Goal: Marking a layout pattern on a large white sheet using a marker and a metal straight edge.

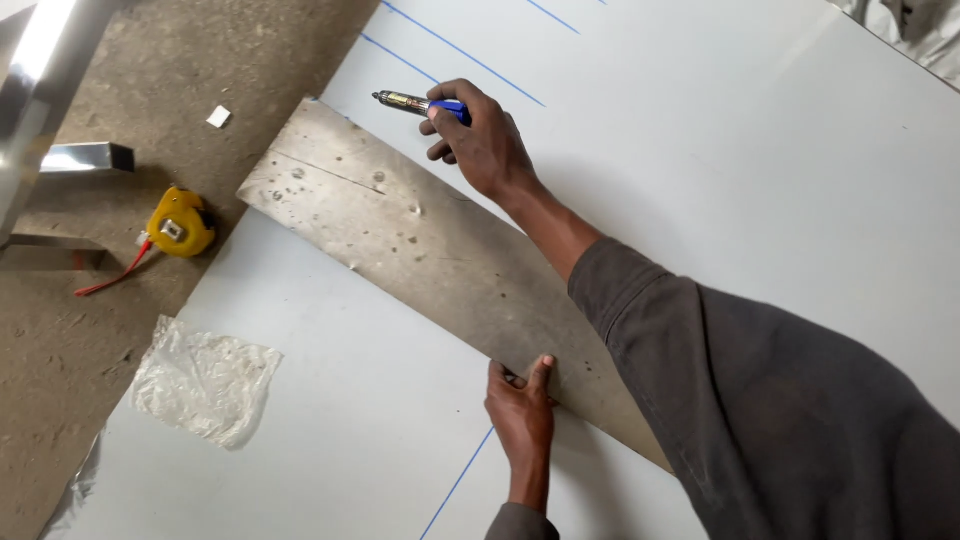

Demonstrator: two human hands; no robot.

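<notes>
Kneeling over a large white sheet [760, 150] laid on a dusty concrete floor [180, 60], a person in a grey long-sleeved top works with both hands on a worn metal strip [430, 250] that lies diagonally across the sheet. The right hand [480, 140], just beyond the strip's far long edge, is curled around a blue-barrelled marker [420, 103], fingers closed on its body and its tip pointing away from the strip toward the sheet's left edge. The left hand [522, 410] sits at the strip's near long edge, thumb and forefinger spread and pressing down on the metal, the other fingers tucked beneath the palm. Thin blue ruled lines [450, 50] cross the sheet beyond the strip, and another blue line [460, 480] runs out from under it beside the left wrist. Off the strip's left end, a yellow tape measure [180, 225] with a red strap rests on the floor, near shiny steel tubing [85, 157]. A crumpled piece of clear plastic film [205, 380] lies on the sheet's corner, on the near side of the strip.
</notes>
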